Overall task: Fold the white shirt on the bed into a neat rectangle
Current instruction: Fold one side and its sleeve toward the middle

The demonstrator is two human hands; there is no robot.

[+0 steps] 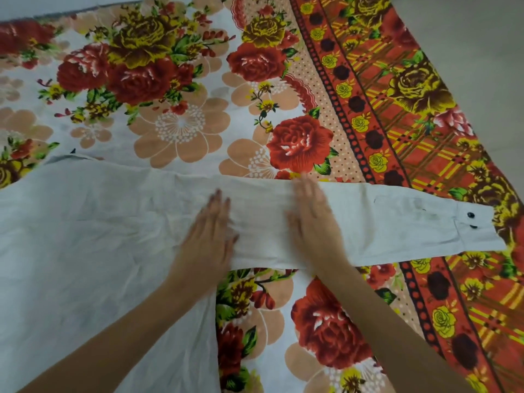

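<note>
From my head camera, the white shirt [85, 236] lies flat on the flowered bedsheet [181, 89]. Its body fills the lower left of what I see and runs off the left and bottom edges. One long sleeve [397, 225] stretches straight out to my right, its long axis nearly level and dipping a little toward the far end. The sleeve points at the red-and-yellow border of the sheet, and the cuff [479, 228] ends there with two dark buttons [470, 214] facing up. My left hand [209, 234] lies palm down where the sleeve meets the body of the shirt, fingers straight and close together, pressing the cloth flat. My right hand [314, 219] rests just beside it on the sleeve itself, also palm down with the fingers stretched out — it is a little blurred, so I cannot tell how far they are spread. Neither hand pinches any fabric, and the cloth between them is lightly creased. Pale floor [482, 38] shows past the sheet's edge at the upper right.
</note>
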